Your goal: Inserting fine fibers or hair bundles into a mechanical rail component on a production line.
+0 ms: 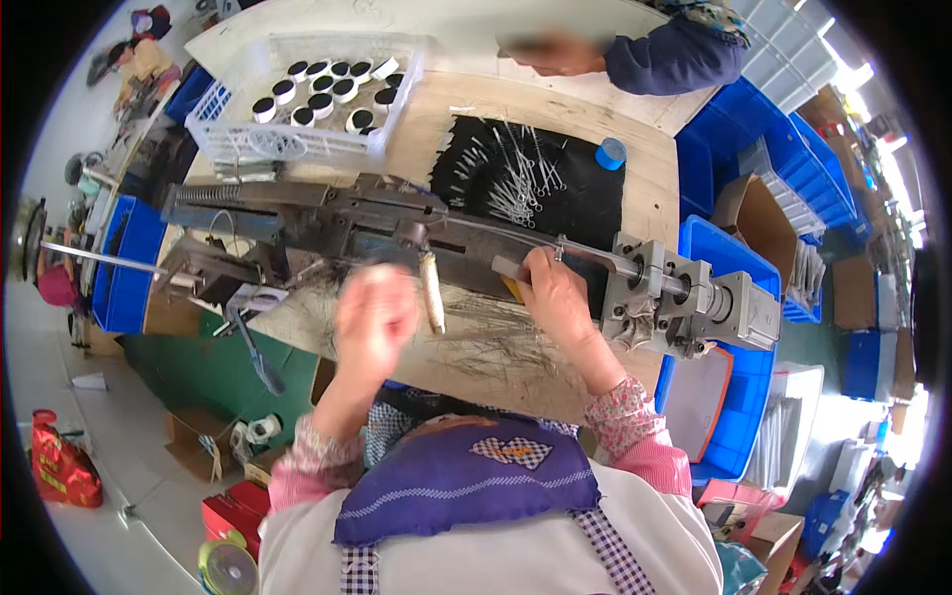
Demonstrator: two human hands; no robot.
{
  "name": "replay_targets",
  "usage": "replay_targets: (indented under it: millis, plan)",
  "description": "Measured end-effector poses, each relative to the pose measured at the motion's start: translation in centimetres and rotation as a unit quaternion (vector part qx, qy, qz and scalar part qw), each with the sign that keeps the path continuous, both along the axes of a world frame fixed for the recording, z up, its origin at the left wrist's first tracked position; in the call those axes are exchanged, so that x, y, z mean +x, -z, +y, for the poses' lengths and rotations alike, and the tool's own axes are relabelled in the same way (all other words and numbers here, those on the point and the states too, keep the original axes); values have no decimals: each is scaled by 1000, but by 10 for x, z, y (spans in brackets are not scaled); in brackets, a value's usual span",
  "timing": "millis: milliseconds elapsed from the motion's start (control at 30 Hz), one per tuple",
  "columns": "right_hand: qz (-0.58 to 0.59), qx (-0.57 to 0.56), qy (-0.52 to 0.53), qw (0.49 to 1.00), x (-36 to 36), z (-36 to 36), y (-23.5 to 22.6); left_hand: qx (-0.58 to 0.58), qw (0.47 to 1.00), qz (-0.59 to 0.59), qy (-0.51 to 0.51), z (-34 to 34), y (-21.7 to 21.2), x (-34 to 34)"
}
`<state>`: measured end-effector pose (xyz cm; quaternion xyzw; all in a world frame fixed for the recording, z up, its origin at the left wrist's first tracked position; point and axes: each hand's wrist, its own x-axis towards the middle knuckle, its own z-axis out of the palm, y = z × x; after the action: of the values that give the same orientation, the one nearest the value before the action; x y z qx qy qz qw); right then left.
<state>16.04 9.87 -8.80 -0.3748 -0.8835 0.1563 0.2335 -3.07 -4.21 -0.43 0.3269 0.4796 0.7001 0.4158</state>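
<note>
The right hand (551, 294) is closed on a small yellow-and-dark piece (509, 278) pressed against the long metal machine (397, 230) — seemingly steadied there. The left hand (374, 315) is blurred, raised beside the pale wooden handle (430, 292); its grip cannot be told. Thin wires (491, 342) are strewn over the desk (645, 188) within reach.

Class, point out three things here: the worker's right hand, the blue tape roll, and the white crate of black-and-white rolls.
right hand (551, 296), head view, on its back.
blue tape roll (611, 153), head view, on its side.
white crate (297, 142), head view, on its near wall.
</note>
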Motion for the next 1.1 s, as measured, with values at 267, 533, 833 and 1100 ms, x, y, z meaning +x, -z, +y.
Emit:
replay_targets:
  millis: [267, 533, 833, 1100]
  plan:
    - [134, -173, -3, 976, 6, -10, 12, -188, 893, -265, 311, 83, 17, 60]
    - [30, 29, -8, 999, 13, -31, -4, -138, 935, -252, 210, 59, 19, 74]
    - [-39, 94, -157, 982, 51, -27, -151, -116, 985, -101, 78, 62, 6, 58]
    - [24, -77, -195, 978, -34, 53, -124, -106, 974, -185, 82, 70, 20, 51]
